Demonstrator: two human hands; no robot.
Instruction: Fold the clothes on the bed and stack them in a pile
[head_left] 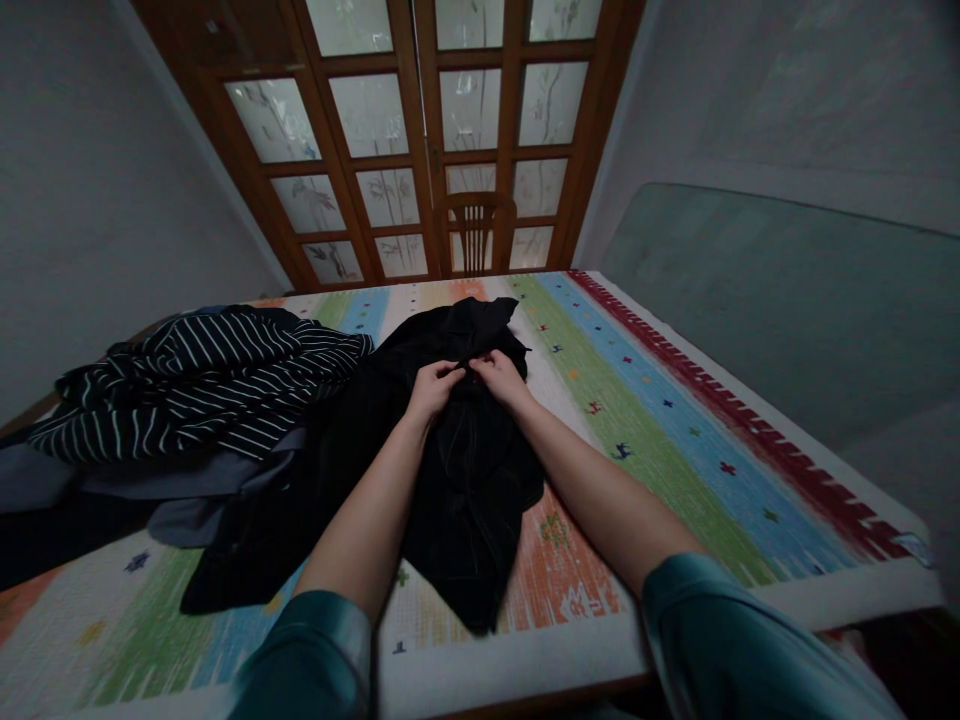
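A black garment (465, 480) lies bunched on the patterned tablecloth (660, 480); it looks like a pair of trousers, with one leg-like part spread to the left and another towards me. Both my hands are at its upper part, close together. My left hand (435, 388) pinches the dark cloth between thumb and fingers. Just to its right, my right hand (501, 378) is closed on the same cloth, fingertips pressed together. What lies exactly under the fingertips is too small and dark to make out.
A heap of clothes lies on the left: a black-and-white striped garment (202, 370) over grey-blue cloth (195, 475). A wooden chair (476, 230) stands beyond the far table edge, before glazed wooden doors (427, 110). A pale green panel (787, 290) leans along the right wall.
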